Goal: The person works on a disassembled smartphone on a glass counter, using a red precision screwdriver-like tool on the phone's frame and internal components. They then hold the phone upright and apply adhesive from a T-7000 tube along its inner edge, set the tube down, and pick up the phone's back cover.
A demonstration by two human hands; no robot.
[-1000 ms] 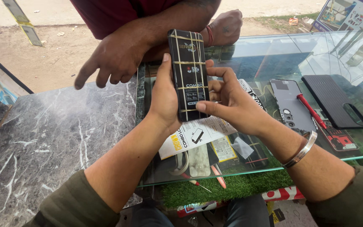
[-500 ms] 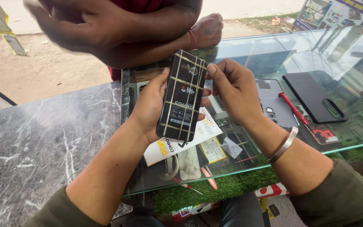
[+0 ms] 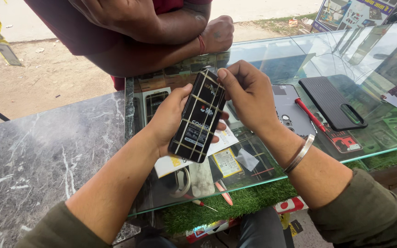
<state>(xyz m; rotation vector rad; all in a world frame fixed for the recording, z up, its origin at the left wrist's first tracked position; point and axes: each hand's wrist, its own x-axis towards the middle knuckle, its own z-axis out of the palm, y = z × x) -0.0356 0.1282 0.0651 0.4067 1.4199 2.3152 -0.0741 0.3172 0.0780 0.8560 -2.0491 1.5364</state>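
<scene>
The left hand [image 3: 171,120] grips a black phone with a gold grid [image 3: 197,115] from behind, above the glass counter [image 3: 272,55]. The right hand [image 3: 249,94] pinches its far top corner. Right lie a grey phone back [image 3: 290,110], red screwdriver [image 3: 309,115] and black case [image 3: 331,102]. Another person's folded arms [image 3: 152,32] crowd the far edge; marble top [image 3: 47,151] spreads left.

A black phone cover [image 3: 198,117] crossed by a gold grid, a plain black ribbed case [image 3: 331,102], a grey case [image 3: 289,108], a red-handled tool [image 3: 309,115] — on green-tinted glass [image 3: 272,55] beside grey marble [image 3: 47,156] veined white.
</scene>
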